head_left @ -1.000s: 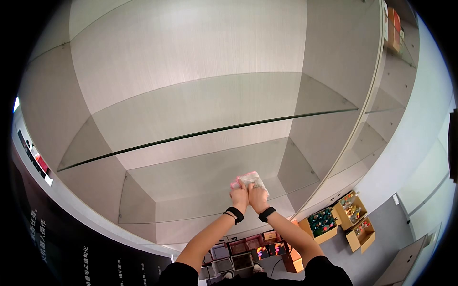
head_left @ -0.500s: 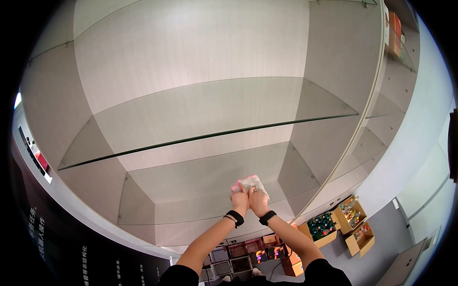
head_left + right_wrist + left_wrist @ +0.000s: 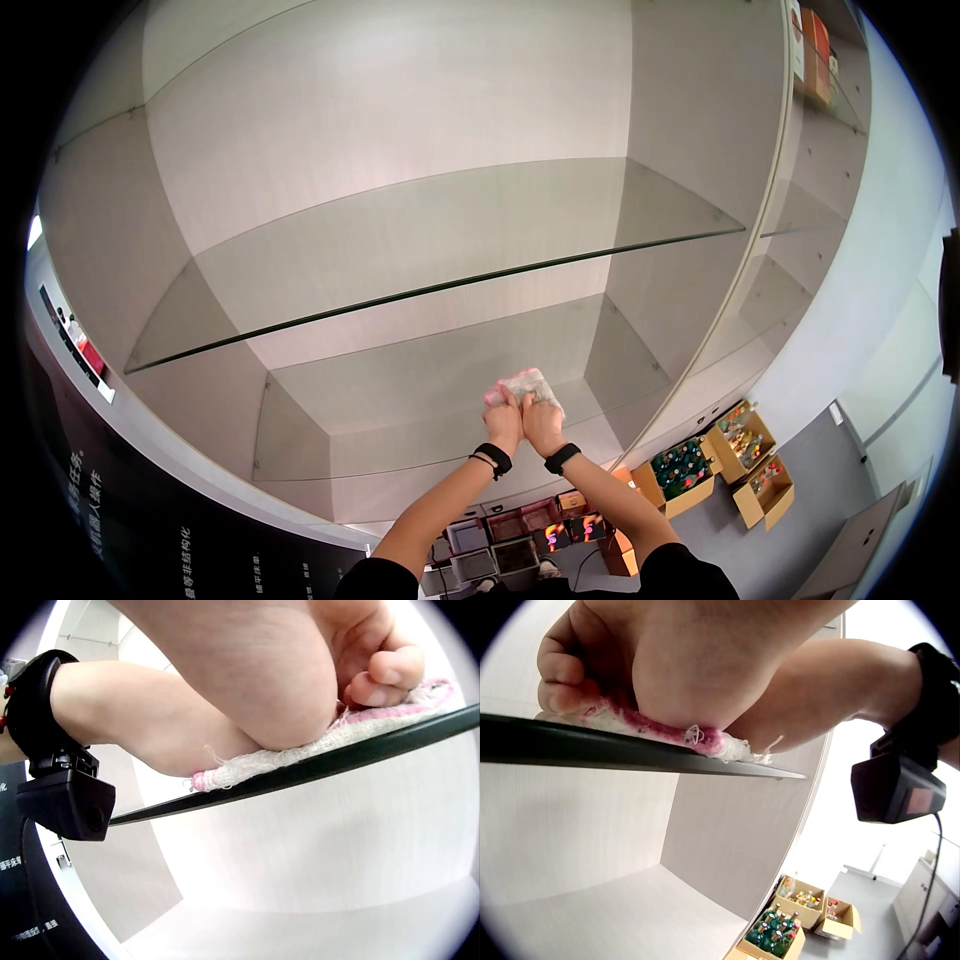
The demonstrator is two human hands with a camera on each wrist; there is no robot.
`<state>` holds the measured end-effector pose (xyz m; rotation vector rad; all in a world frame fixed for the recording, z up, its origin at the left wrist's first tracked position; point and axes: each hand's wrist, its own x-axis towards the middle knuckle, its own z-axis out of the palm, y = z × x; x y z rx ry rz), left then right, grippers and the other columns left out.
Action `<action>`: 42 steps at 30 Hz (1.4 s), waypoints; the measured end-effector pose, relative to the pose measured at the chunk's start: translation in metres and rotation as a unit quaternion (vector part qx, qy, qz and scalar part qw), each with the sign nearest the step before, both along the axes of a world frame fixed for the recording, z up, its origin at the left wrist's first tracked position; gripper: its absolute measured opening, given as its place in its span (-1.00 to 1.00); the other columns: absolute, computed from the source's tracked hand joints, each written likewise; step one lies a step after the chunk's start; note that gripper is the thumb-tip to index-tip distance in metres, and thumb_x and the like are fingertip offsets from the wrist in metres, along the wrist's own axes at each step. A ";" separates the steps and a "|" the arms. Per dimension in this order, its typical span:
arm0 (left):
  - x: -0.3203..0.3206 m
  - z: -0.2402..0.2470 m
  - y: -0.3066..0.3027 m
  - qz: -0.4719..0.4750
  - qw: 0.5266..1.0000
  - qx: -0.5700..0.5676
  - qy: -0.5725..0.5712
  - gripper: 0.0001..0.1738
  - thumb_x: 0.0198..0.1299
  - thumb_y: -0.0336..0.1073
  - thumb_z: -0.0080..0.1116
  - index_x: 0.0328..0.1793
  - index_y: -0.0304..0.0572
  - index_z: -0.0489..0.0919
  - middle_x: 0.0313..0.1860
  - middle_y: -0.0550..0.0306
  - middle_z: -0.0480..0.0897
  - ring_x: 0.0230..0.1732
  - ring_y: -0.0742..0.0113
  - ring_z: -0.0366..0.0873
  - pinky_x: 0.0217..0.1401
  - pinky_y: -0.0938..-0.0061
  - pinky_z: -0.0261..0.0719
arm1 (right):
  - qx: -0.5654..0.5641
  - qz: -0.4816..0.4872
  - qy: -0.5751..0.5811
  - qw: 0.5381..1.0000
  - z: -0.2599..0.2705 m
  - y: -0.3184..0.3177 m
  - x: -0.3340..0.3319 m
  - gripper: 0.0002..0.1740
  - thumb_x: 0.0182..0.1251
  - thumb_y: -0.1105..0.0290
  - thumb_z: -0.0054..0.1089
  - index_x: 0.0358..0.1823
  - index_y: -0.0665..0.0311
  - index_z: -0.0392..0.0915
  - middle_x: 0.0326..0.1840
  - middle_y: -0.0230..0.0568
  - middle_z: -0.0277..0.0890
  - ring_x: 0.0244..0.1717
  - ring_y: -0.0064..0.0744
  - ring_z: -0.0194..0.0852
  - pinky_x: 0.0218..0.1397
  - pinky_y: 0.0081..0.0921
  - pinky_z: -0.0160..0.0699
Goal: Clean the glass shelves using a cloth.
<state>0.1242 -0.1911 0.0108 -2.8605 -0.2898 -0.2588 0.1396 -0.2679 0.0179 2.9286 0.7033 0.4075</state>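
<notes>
Side by side, my left hand (image 3: 503, 424) and right hand (image 3: 543, 427) press a folded white cloth (image 3: 532, 384) with pink edging onto the lower glass shelf (image 3: 400, 395), right of its middle at the front. Curled fingers (image 3: 561, 671) of the left hand grip the cloth in the left wrist view. From the right wrist, frayed cloth (image 3: 262, 763) shows under the heel of the right hand, along the dark glass edge (image 3: 300, 774). The right fingers (image 3: 390, 675) curl onto its far part. The palms hide much of the cloth.
Above my hands, a second glass shelf (image 3: 440, 230) spans the cabinet, its front edge (image 3: 440, 289) jutting outward. Cardboard boxes (image 3: 762, 500) with bottles stand on the floor at right. Several bins (image 3: 515, 555) sit below the cabinet. A dark printed panel (image 3: 130, 510) runs along the left.
Both hands and the cloth stay close together at nearly the same spot by the shelf's front edge. The head view tilts and shifts slightly.
</notes>
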 end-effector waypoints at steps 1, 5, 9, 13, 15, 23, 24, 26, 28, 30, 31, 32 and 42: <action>0.000 -0.001 0.000 -0.001 1.000 0.002 0.001 -0.25 -0.22 -0.08 -0.10 0.06 -0.46 0.02 -0.72 0.35 0.43 -0.79 0.53 0.35 -0.83 0.56 0.13 | 0.000 0.000 -0.002 1.000 0.000 0.000 0.000 -0.60 -0.02 0.29 -0.23 -0.15 0.38 0.14 -0.62 -0.27 0.40 -0.65 -0.46 0.39 -0.75 -0.53 0.28; 0.001 -0.002 0.001 -0.010 1.000 0.001 -0.004 -0.24 -0.23 -0.07 -0.09 0.06 -0.46 0.02 -0.72 0.35 0.44 -0.78 0.53 0.36 -0.82 0.57 0.15 | 0.004 -0.005 -0.010 1.000 -0.001 0.000 0.000 -0.61 -0.03 0.29 -0.23 -0.16 0.37 0.15 -0.63 -0.28 0.39 -0.64 -0.46 0.38 -0.77 -0.53 0.27; 0.002 -0.001 0.001 -0.013 1.000 0.000 0.000 -0.23 -0.23 -0.06 -0.08 0.06 -0.46 0.02 -0.72 0.36 0.44 -0.78 0.53 0.36 -0.81 0.57 0.15 | 0.007 -0.005 -0.026 1.000 0.001 -0.001 -0.001 -0.62 -0.03 0.30 -0.23 -0.18 0.37 0.19 -0.64 -0.28 0.40 -0.66 -0.46 0.39 -0.78 -0.51 0.28; 0.003 0.000 0.002 -0.007 1.000 -0.016 0.014 -0.23 -0.23 -0.06 -0.07 0.06 -0.46 0.01 -0.71 0.35 0.44 -0.77 0.52 0.36 -0.81 0.57 0.16 | 0.013 0.004 -0.044 0.999 -0.002 -0.001 0.001 -0.63 -0.04 0.30 -0.23 -0.19 0.37 0.20 -0.66 -0.29 0.40 -0.69 -0.45 0.38 -0.77 -0.51 0.29; 0.001 0.000 0.001 -0.016 0.999 -0.040 -0.009 -0.28 -0.21 -0.10 -0.09 0.02 -0.53 0.05 -0.74 0.27 0.45 -0.76 0.46 0.40 -0.76 0.58 0.26 | 0.013 0.014 -0.035 0.999 0.000 -0.002 0.001 -0.62 -0.04 0.31 -0.22 -0.19 0.38 0.20 -0.66 -0.29 0.40 -0.69 -0.45 0.38 -0.77 -0.51 0.30; 0.002 -0.010 0.000 -0.016 1.000 -0.002 0.009 -0.23 -0.24 -0.11 -0.07 0.04 -0.54 0.02 -0.77 0.30 0.43 -0.81 0.49 0.34 -0.82 0.57 0.18 | -0.022 0.009 -0.004 1.000 0.006 -0.004 -0.005 -0.59 -0.03 0.29 -0.23 -0.15 0.39 0.14 -0.61 -0.29 0.40 -0.62 -0.47 0.40 -0.75 -0.47 0.30; 0.003 -0.007 0.001 -0.020 1.000 0.008 0.002 -0.20 -0.26 -0.08 -0.05 0.05 -0.54 0.00 -0.79 0.34 0.40 -0.86 0.51 0.30 -0.86 0.57 0.11 | -0.021 0.006 0.005 1.000 0.009 -0.004 -0.006 -0.59 -0.03 0.29 -0.23 -0.15 0.38 0.14 -0.61 -0.28 0.41 -0.62 -0.46 0.40 -0.75 -0.47 0.30; 0.006 -0.002 0.001 -0.017 1.000 -0.001 0.007 -0.21 -0.25 -0.09 -0.06 0.05 -0.54 0.01 -0.79 0.34 0.40 -0.85 0.52 0.30 -0.86 0.57 0.12 | -0.021 0.000 0.024 1.000 0.009 -0.001 -0.003 -0.59 -0.03 0.29 -0.22 -0.14 0.38 0.13 -0.59 -0.27 0.42 -0.63 -0.44 0.41 -0.74 -0.47 0.31; 0.005 -0.002 0.000 -0.016 1.000 -0.012 0.020 -0.23 -0.24 -0.10 -0.06 0.05 -0.53 0.02 -0.80 0.35 0.40 -0.85 0.52 0.31 -0.87 0.56 0.12 | -0.022 0.004 0.027 0.999 0.009 0.001 0.001 -0.58 -0.03 0.29 -0.22 -0.13 0.38 0.12 -0.60 -0.27 0.42 -0.64 -0.44 0.41 -0.73 -0.46 0.32; 0.012 -0.007 0.003 -0.020 1.000 -0.001 -0.012 -0.26 -0.23 -0.15 -0.06 0.06 -0.50 0.02 -0.78 0.37 0.41 -0.84 0.53 0.32 -0.86 0.57 0.14 | -0.024 0.008 0.033 0.999 0.010 0.002 0.004 -0.58 -0.03 0.29 -0.22 -0.13 0.38 0.12 -0.60 -0.28 0.42 -0.64 -0.43 0.40 -0.73 -0.45 0.33; 0.016 -0.009 0.004 -0.020 1.000 -0.004 -0.008 -0.26 -0.23 -0.15 -0.06 0.06 -0.50 0.02 -0.78 0.37 0.41 -0.84 0.53 0.32 -0.86 0.57 0.14 | -0.024 -0.003 0.036 0.999 0.011 0.004 0.006 -0.58 -0.03 0.29 -0.22 -0.13 0.38 0.11 -0.60 -0.28 0.42 -0.64 -0.43 0.41 -0.72 -0.45 0.33; 0.020 -0.012 0.005 -0.012 1.000 -0.003 -0.015 -0.27 -0.22 -0.17 -0.06 0.06 -0.48 0.02 -0.78 0.37 0.41 -0.84 0.53 0.32 -0.86 0.58 0.15 | -0.023 -0.015 0.039 0.999 0.013 0.006 0.008 -0.58 -0.03 0.29 -0.22 -0.13 0.37 0.11 -0.60 -0.29 0.42 -0.65 -0.43 0.41 -0.72 -0.45 0.33; 0.018 -0.009 0.005 0.000 0.999 -0.015 -0.031 -0.30 -0.20 -0.16 -0.07 0.06 -0.44 0.04 -0.76 0.38 0.41 -0.83 0.54 0.32 -0.84 0.60 0.16 | -0.025 -0.030 0.014 0.999 0.004 0.008 0.010 -0.58 -0.06 0.29 -0.19 -0.15 0.37 0.15 -0.62 -0.30 0.42 -0.64 -0.47 0.41 -0.72 -0.50 0.31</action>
